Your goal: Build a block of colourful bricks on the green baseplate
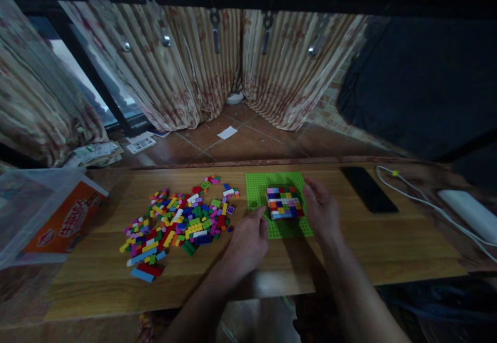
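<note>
Flanking brick block (284, 202) on baseplate (258, 190): both hands.

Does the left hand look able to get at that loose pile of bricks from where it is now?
Probably yes. The left hand rests on the table at the green plate's near corner, and the pile lies just to its left with only bare tabletop between them.

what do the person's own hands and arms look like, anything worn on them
Both the left hand and the right hand are bare, with no gloves. Both forearms are uncovered, no sleeves in view. No watch, ring or band shows, though the dim light hides fine detail.
</note>
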### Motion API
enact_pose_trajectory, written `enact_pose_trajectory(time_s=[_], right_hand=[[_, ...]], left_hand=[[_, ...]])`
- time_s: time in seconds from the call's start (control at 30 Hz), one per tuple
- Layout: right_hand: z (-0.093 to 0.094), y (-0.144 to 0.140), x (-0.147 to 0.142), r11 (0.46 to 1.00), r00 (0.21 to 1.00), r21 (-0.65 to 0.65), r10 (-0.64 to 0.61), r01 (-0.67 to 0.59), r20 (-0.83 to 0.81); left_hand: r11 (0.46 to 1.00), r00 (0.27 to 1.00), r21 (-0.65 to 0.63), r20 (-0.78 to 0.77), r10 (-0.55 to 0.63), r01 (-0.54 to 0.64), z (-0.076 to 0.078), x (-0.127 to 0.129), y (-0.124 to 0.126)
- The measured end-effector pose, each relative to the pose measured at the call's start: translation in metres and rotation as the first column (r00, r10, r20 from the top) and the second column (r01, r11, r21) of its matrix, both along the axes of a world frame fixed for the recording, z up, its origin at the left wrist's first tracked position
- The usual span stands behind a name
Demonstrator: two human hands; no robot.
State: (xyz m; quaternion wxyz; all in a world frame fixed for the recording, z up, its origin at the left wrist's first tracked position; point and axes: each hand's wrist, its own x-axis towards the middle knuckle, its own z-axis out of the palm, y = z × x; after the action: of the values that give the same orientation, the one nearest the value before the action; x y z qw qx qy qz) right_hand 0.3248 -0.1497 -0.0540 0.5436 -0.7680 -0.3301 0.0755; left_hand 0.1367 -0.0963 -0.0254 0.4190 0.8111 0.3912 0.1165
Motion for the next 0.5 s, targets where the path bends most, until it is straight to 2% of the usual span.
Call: enact_pose_trajectory(time_s=[0.13, 0.23, 0.37, 0.5], right_hand=[[0.005, -0.001, -0.002, 0.999, 0.983, -0.036, 0.025, -0.018, 0.183], [0.007, 0.003, -0.017, 0.988, 0.926, -0.130, 0.127, -0.085, 0.356], [0.001, 0.010, -0.040, 0.918, 0.824, -0.359, 0.331, -0.168, 0.461], [-0.008, 0.009, -0.044, 0.866, 0.773, -0.475, 0.406, -0.156, 0.487]], left_hand=[[0.999, 0.998, 0.018, 0.043, 0.043, -0.044, -0.002, -0.001, 0.008], [0.991, 0.993, 0.090, 0.083, 0.088, -0.095, -0.002, -0.004, 0.018], [0.949, 0.991, 0.285, 0.057, 0.121, -0.132, -0.003, -0.008, 0.027], [0.905, 0.992, 0.407, 0.023, 0.123, -0.121, -0.004, -0.012, 0.031]])
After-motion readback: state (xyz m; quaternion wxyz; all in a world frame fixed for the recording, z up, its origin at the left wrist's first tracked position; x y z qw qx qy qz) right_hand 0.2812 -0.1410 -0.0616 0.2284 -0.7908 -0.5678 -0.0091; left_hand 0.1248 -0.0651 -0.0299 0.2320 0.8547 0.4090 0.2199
